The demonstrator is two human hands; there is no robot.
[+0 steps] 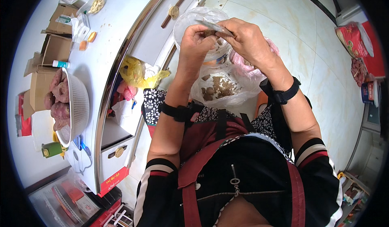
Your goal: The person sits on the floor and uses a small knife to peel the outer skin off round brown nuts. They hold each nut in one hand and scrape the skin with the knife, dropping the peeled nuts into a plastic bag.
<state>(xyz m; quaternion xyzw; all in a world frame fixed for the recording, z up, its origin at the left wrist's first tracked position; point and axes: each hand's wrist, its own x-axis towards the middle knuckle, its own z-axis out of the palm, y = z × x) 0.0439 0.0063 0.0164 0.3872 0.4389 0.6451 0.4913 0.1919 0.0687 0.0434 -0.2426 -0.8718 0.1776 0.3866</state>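
Note:
In front of my lap, my left hand (196, 41) grips a small brown tuber (209, 33), mostly hidden by the fingers. My right hand (243, 36) holds a knife (212, 26), its grey blade lying across the top of the tuber. Below both hands stands a container lined with clear plastic (188, 21). Closer to me, an open clear plastic bag (197, 90) contains several brown tubers (208, 94) and brown crumbs. A pink plastic bag (240, 59) sits under my right wrist, its contents mostly covered.
On the white counter (103, 41) at left, a white colander (80, 105) holds reddish sweet potatoes (60, 110). Cardboard boxes (56, 49) stand behind it. An open compartment below contains a yellow plastic bag (133, 70). Packaged goods (349, 40) sit at far right beyond the tiled floor (331, 75).

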